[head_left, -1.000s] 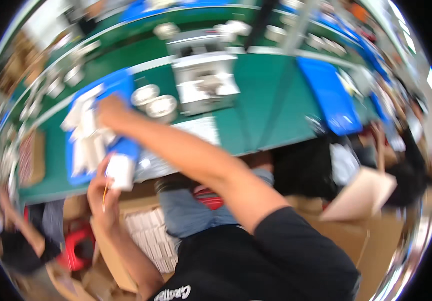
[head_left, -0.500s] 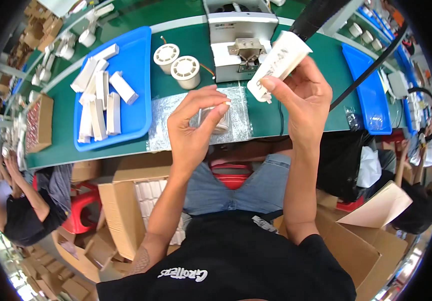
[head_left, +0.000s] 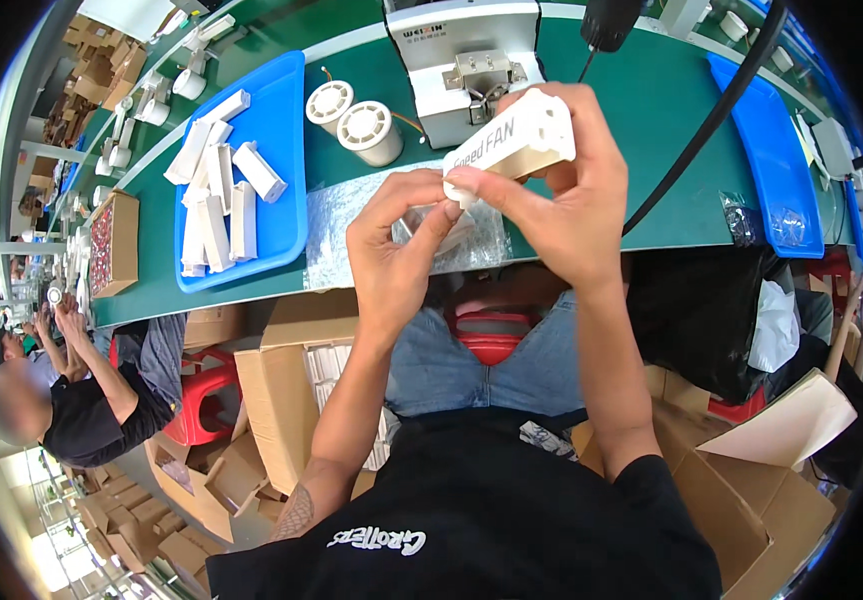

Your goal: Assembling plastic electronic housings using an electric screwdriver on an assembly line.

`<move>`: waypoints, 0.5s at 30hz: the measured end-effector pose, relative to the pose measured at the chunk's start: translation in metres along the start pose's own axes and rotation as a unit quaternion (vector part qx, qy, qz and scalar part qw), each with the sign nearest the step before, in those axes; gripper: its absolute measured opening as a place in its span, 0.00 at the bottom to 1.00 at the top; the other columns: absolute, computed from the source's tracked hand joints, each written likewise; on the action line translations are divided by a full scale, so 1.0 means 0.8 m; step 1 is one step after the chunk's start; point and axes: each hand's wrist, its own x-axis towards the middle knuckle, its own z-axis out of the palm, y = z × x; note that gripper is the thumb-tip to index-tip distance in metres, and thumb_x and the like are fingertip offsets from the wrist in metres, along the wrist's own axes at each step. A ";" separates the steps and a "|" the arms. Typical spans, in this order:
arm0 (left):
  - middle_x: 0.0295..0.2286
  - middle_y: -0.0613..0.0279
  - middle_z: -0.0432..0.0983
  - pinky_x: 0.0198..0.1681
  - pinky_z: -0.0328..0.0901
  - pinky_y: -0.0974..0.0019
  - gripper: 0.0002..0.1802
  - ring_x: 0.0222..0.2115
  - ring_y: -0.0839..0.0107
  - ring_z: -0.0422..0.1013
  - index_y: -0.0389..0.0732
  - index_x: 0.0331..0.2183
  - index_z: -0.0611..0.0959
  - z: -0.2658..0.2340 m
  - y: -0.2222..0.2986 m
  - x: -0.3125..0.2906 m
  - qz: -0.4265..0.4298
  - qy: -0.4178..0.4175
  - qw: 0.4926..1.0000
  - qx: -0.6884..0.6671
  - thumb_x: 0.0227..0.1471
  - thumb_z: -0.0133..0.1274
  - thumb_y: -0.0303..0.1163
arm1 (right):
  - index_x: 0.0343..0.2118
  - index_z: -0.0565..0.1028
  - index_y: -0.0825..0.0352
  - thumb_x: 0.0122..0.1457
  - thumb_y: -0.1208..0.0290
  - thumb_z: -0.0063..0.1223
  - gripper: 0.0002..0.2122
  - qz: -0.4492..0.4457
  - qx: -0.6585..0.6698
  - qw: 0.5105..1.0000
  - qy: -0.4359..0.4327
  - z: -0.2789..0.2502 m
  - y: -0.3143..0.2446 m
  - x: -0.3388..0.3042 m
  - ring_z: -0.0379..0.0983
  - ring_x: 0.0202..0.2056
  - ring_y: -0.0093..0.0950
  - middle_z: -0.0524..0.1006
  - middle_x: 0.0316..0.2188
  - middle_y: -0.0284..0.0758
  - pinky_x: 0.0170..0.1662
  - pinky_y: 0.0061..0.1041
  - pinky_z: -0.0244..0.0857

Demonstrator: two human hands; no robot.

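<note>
My right hand (head_left: 581, 215) is closed around a white plastic fan handle shell (head_left: 516, 135), tilted, with printing on its side. Thumb and fingertips of my left hand (head_left: 391, 250) pinch together at the shell's lower, narrow end. Whatever small piece they hold there is hidden. Below my hands a clear-and-white plastic part (head_left: 458, 234) lies on bubble wrap (head_left: 331, 235), partly covered by my left fingers. Two round white fan heads with wires, a nearer one (head_left: 369, 133) and a farther one (head_left: 329, 103), stand beyond my left hand.
A grey-white metal screw feeder (head_left: 466, 60) stands behind my hands, with a black electric screwdriver (head_left: 609, 25) hanging beside it. On the left, a blue tray (head_left: 291, 160) holds several white shells. Another blue tray (head_left: 791, 215) is at right. A black cable (head_left: 701, 160) crosses the table's right side.
The shell in my right hand has come left and turned, so its narrow end meets my left fingertips. Before, the two hands were apart. The view has shifted slightly.
</note>
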 end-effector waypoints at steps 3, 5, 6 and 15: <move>0.41 0.58 0.82 0.51 0.66 0.69 0.05 0.45 0.72 0.74 0.32 0.37 0.85 -0.002 0.006 -0.001 -0.020 -0.010 1.000 0.011 0.56 0.63 0.19 | 0.53 0.71 0.71 0.49 0.86 0.75 0.29 -0.017 -0.024 0.999 -0.026 -0.002 -0.001 0.002 0.82 0.47 0.28 0.79 0.47 0.38 0.48 0.28 0.82; 0.46 0.58 0.80 0.52 0.67 0.67 0.09 0.46 0.71 0.74 0.32 0.39 0.85 -0.008 -0.005 0.000 -0.025 -0.017 1.000 -0.006 0.53 0.63 0.19 | 0.53 0.71 0.72 0.51 0.85 0.75 0.28 -0.010 -0.035 0.999 -0.019 0.003 0.000 0.004 0.83 0.46 0.28 0.79 0.46 0.37 0.47 0.28 0.82; 0.47 0.56 0.79 0.51 0.68 0.66 0.16 0.46 0.68 0.75 0.35 0.43 0.85 -0.010 -0.008 0.001 0.018 -0.005 0.999 0.044 0.51 0.67 0.21 | 0.53 0.71 0.72 0.51 0.85 0.75 0.28 -0.009 -0.035 0.999 -0.022 0.004 0.001 0.006 0.83 0.46 0.28 0.79 0.46 0.37 0.47 0.28 0.82; 0.51 0.54 0.77 0.56 0.68 0.60 0.39 0.51 0.61 0.75 0.41 0.59 0.79 -0.015 -0.011 -0.020 -0.042 -0.009 0.998 0.043 0.44 0.73 0.24 | 0.49 0.80 0.69 0.48 0.68 0.80 0.26 -0.058 -0.156 0.981 -0.098 0.004 0.015 0.011 0.84 0.34 0.26 0.84 0.38 0.36 0.37 0.23 0.77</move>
